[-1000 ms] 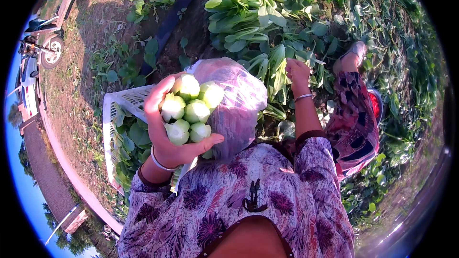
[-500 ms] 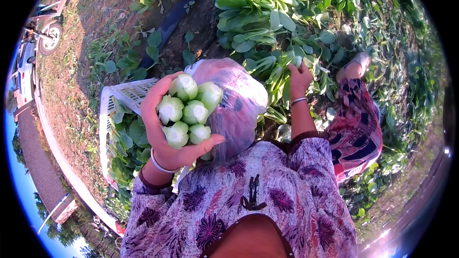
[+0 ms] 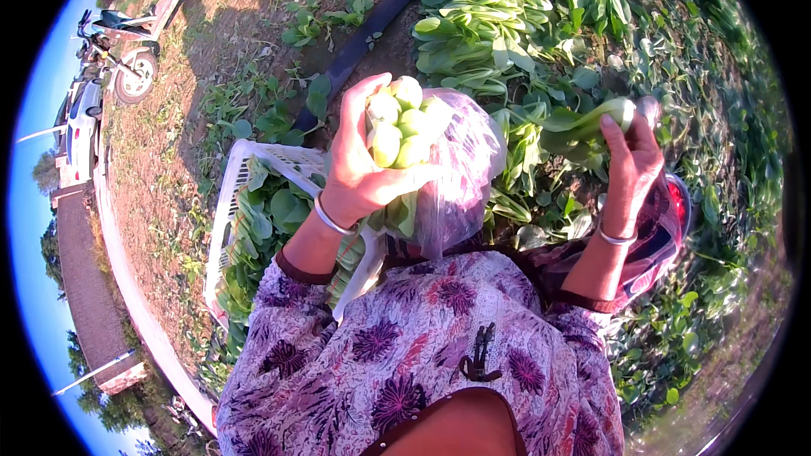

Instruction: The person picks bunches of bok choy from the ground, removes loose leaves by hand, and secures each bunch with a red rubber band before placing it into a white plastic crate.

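Note:
My left hand [image 3: 358, 160] is wrapped round a bunch of bok choy [image 3: 386, 143], their pale cut bases facing up. Several bases show; the leaves hang mostly hidden below. In my right hand [image 3: 632, 162] is a single bok choy [image 3: 591, 122], gripped near its white base between thumb and fingers, with its green leaves pointing left. A clear plastic covering [image 3: 465, 177] over a pinkish, patterned knee lies just right of the bunch. Beyond it, picked bok choy [image 3: 486, 25] lie in a pile on the ground, roots and leaves overlapping.
A white plastic crate [image 3: 221, 232] with leafy greens [image 3: 253, 224] inside stands at my left. A dark hose [image 3: 363, 34] crosses the soil ahead. Low leafy plants [image 3: 667, 355] cover the ground on the right. A motorcycle [image 3: 127, 63] and a white car [image 3: 83, 127] are far left.
My right hand has risen from the pile and moved right, bringing one bok choy with it. My left hand, still round the bunch, is farther right and forward in view.

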The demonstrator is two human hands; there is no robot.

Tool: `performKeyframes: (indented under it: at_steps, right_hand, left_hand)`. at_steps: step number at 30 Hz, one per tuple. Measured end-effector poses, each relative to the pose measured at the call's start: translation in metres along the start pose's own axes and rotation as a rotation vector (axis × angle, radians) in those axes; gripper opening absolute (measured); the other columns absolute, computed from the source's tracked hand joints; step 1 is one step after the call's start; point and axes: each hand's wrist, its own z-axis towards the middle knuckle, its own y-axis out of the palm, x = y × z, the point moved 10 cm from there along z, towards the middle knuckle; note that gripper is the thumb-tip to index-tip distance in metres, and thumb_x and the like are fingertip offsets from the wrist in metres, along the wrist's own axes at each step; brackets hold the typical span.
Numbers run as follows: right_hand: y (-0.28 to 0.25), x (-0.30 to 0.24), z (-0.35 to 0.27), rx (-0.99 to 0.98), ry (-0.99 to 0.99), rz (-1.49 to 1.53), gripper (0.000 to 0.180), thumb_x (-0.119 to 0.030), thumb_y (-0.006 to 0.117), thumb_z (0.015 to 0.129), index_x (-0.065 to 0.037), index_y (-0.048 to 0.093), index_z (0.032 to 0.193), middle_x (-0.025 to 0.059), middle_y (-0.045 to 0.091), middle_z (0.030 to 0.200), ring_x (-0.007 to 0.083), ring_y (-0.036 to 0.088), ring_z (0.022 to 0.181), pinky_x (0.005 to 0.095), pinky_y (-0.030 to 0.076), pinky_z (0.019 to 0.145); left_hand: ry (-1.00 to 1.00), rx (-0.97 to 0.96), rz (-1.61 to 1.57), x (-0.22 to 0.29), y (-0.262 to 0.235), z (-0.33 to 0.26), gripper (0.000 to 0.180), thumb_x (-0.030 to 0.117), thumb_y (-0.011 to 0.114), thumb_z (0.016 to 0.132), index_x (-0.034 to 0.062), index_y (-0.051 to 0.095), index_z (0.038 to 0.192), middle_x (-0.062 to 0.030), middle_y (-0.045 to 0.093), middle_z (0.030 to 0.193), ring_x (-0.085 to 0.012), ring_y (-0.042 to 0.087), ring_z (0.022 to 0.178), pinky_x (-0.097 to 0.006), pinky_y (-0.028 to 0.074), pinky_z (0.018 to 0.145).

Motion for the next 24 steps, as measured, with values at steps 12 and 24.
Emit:
performKeyframes:
  at_steps: [12, 24]
  right_hand:
    - [0.086, -0.065, -0.108, -0.661, 0.181, 0.466, 0.027, -0.010, 0.077, 0.086, 0.004, 0.068, 0.107, 0.0018, 0.069, 0.082, 0.0052, 0.058, 0.071, 0.0226, 0.048, 0.064]
    - [0.098, -0.082, -0.115, -0.443, -0.166, 0.390, 0.032, 0.000, 0.075, 0.083, 0.005, 0.065, 0.113, 0.0100, 0.062, 0.095, 0.0177, 0.062, 0.084, 0.0320, 0.051, 0.074]
  left_hand:
    - [-0.200, -0.139, -0.171, 0.020, 0.048, 0.025, 0.075, 0.015, 0.090, 0.067, 0.0005, 0.047, 0.128, -0.0062, 0.057, 0.116, -0.0151, 0.057, 0.104, -0.032, 0.045, 0.097]
    - [-0.023, -0.012, -0.172, 0.025, 0.054, 0.023, 0.105, 0.029, 0.096, 0.063, -0.0005, 0.037, 0.144, -0.0114, 0.055, 0.126, -0.0192, 0.054, 0.115, -0.033, 0.044, 0.102]
